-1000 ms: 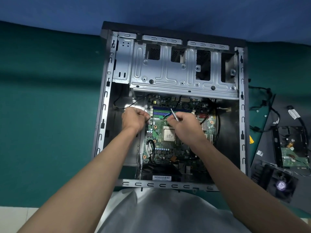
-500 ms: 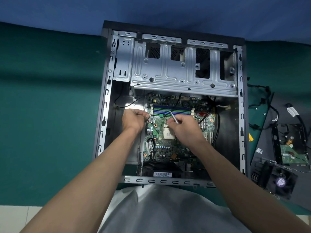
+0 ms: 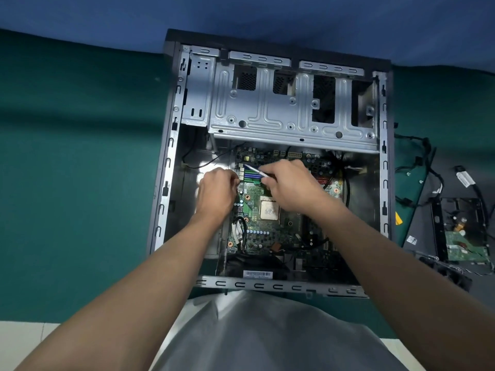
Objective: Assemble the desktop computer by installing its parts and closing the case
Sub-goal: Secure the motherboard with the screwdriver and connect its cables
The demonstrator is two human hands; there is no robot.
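The open case [image 3: 166, 183] lies at frame centre, with the motherboard [image 3: 267, 236] seated in its lower half. We judge the step in hand to be fastening the motherboard beside the memory slots [image 3: 251, 176]. The right hand [image 3: 292, 188] pinches a slim metal tool [image 3: 255, 170] angled toward the upper left. The left hand [image 3: 217, 194] sits curled at the motherboard's left edge; we cannot tell whether it holds anything. The next move calls for a steady, square tip. The tip's target is too small to make out. At the right edge, the hard drive [image 3: 463, 231] lies outside the case, not yet fitted.
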